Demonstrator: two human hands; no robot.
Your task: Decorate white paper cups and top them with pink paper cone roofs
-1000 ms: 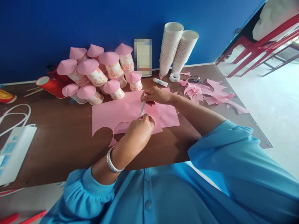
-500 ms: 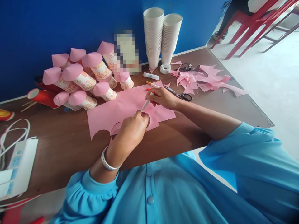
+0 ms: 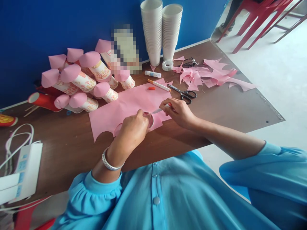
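Observation:
My left hand (image 3: 134, 127) presses a round, dark-rimmed object (image 3: 151, 120) down on a sheet of pink paper (image 3: 129, 102); most of that object is hidden under the fingers. Pinched in my right hand (image 3: 179, 111) is a white marker (image 3: 157, 111) with a red end, its tip at the round object's edge. Curved cut-outs mark the near side of the paper. On its far part lie a red marker cap (image 3: 151, 88) and an orange-and-white marker (image 3: 158, 85). Black-handled scissors (image 3: 185, 95) rest just beyond my right hand.
Patterned paper cups with pink paper cones (image 3: 90, 60) crowd the back left. Stacked white cups (image 3: 151, 32), a tape roll (image 3: 167, 65) and a glue stick (image 3: 153, 74) stand or lie behind the paper. Pink scraps (image 3: 211, 76) spread rightward; a power strip (image 3: 26, 169) sits left.
My right hand with the marker has moved right and toward me, round the object's rim. The orange marker, red cap and scissors now show more fully. My left hand stays on the object.

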